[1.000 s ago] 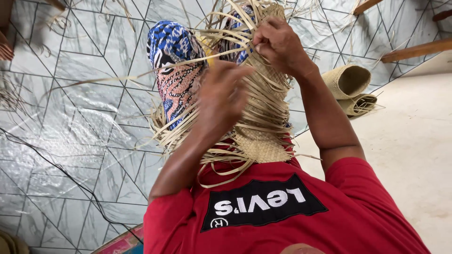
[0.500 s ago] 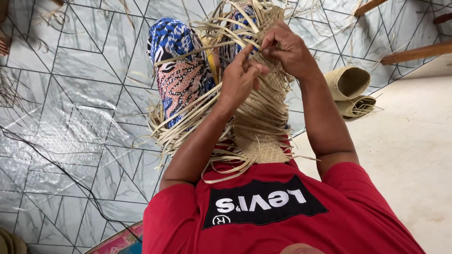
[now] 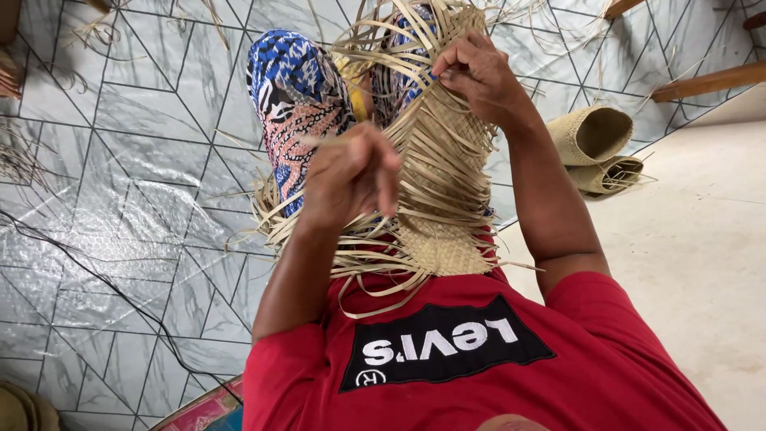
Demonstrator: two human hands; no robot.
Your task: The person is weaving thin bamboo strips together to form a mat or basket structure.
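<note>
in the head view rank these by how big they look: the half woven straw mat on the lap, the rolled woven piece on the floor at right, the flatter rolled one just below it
1. Half woven straw mat, by far the largest, though it is nearest the camera.
2. Rolled woven piece.
3. Flatter rolled one, a little smaller, partly tucked under the other, so this is unsure.

Left hand (image 3: 351,175) — half a second ago up beside the right hand at the upper edge of the woven mat (image 3: 443,191) — has drawn back toward the body and now sits lower, fist closed around a single loose strip (image 3: 319,142) pulled out to the side. Right hand (image 3: 479,76), flatter a second ago, now pinches strands at the top of the weave — its fingers (image 3: 447,68) curled more tightly.
</note>
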